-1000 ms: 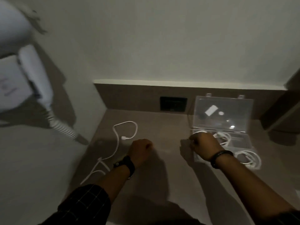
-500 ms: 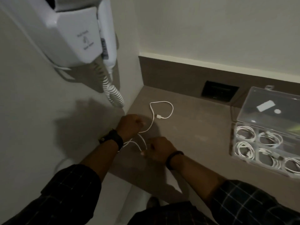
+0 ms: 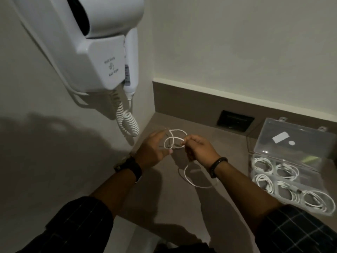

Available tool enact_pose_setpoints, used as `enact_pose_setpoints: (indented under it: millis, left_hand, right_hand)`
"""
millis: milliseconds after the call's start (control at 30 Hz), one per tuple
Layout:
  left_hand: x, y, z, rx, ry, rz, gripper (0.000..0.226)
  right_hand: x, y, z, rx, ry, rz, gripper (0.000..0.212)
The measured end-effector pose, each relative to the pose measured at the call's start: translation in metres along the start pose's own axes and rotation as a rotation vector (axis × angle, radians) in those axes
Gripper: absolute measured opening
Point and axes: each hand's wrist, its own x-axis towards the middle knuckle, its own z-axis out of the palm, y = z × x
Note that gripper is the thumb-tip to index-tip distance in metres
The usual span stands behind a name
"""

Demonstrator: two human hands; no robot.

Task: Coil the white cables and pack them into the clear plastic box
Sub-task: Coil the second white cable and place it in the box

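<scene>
Right hand (image 3: 198,150) pinches the white cable (image 3: 174,141) in small loops over the counter's (image 3: 228,157) back-left corner; left hand (image 3: 153,149) has fingers spread, touching the loops. Cable tail hangs to the counter. Clear plastic box (image 3: 291,168) sits open at the right edge, coiled cables (image 3: 263,166) inside.

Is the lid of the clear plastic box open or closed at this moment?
Open. The lid stands up behind the box, and the coiled cables lie uncovered in its compartments.
</scene>
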Motion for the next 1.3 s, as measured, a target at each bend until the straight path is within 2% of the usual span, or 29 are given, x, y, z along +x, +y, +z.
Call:
enact_pose_setpoints:
  millis: [67, 100, 200, 233, 300, 367, 433, 533, 567, 633, 700, 733, 767, 833, 900, 967, 1033, 1167, 1233, 1300]
  left_hand:
    - [0.014, 0.023, 0.005, 0.006, -0.009, 0.116, 0.027]
    - [0.019, 0.032, 0.005, -0.076, -0.049, 0.096, 0.016]
    - [0.034, 0.049, 0.001, -0.579, -0.239, -0.145, 0.029]
    - [0.038, 0.052, -0.002, -0.745, -0.295, -0.181, 0.031]
    - [0.048, 0.058, -0.007, -0.905, -0.365, -0.176, 0.030]
    - [0.057, 0.067, -0.010, -0.898, -0.432, -0.159, 0.029]
    - [0.062, 0.073, -0.010, -0.776, -0.511, -0.160, 0.029]
    - [0.059, 0.074, -0.014, -0.522, -0.595, -0.196, 0.030]
    - [0.058, 0.074, -0.015, -0.503, -0.600, -0.224, 0.031]
    - [0.057, 0.077, -0.015, -0.533, -0.591, -0.254, 0.031]
    - [0.058, 0.089, -0.013, -0.546, -0.574, -0.232, 0.032]
    - [0.058, 0.096, -0.011, -0.536, -0.574, -0.211, 0.033]
    - [0.059, 0.105, -0.011, -0.527, -0.583, -0.190, 0.033]
    - [0.059, 0.118, -0.013, -0.523, -0.625, -0.157, 0.033]
    - [0.058, 0.124, -0.021, -0.531, -0.678, -0.149, 0.031]
    - [0.055, 0.121, -0.034, -0.510, -0.718, -0.163, 0.031]
    - [0.049, 0.114, -0.045, -0.507, -0.741, -0.182, 0.030]
    - [0.036, 0.109, -0.058, -0.770, -0.670, -0.181, 0.024]
    - [0.035, 0.119, -0.062, -0.942, -0.583, -0.147, 0.022]
    - [0.039, 0.137, -0.067, -1.092, -0.476, -0.106, 0.021]
  right_hand:
    - [-0.008, -0.011, -0.011, -0.042, -0.017, -0.021, 0.020]
    - [-0.010, -0.016, -0.018, -0.086, -0.009, -0.045, 0.019]
    - [-0.016, -0.035, -0.048, -0.211, 0.098, -0.149, 0.018]
    - [-0.016, -0.039, -0.060, -0.234, 0.137, -0.181, 0.020]
    - [-0.018, -0.045, -0.081, -0.298, 0.205, -0.230, 0.022]
    - [-0.017, -0.046, -0.095, -0.399, 0.289, -0.263, 0.020]
    - [-0.013, -0.043, -0.108, -0.455, 0.460, -0.270, 0.019]
    - [-0.014, -0.044, -0.133, -0.467, 0.718, -0.129, 0.019]
    - [-0.016, -0.044, -0.140, -0.575, 0.714, -0.060, 0.019]
    - [-0.022, -0.046, -0.142, -0.827, 0.557, -0.031, 0.031]
    - [-0.027, -0.052, -0.121, -0.928, 0.336, -0.212, 0.058]
    - [-0.028, -0.056, -0.106, -0.958, 0.249, -0.311, 0.062]
    - [-0.028, -0.059, -0.093, -0.996, 0.198, -0.398, 0.059]
    - [-0.026, -0.065, -0.077, -1.068, 0.198, -0.532, 0.034]
    - [-0.027, -0.070, -0.080, -1.071, 0.213, -0.572, 0.017]
    - [-0.024, -0.070, -0.097, -1.019, 0.285, -0.515, 0.018]
    - [-0.020, -0.072, -0.123, -0.871, 0.471, -0.399, 0.022]
    - [-0.010, -0.070, -0.172, -0.680, 0.755, -0.198, 0.033]
    - [-0.006, -0.065, -0.179, -0.668, 0.801, -0.139, 0.034]
    - [-0.003, -0.059, -0.172, -0.744, 0.748, -0.073, 0.030]
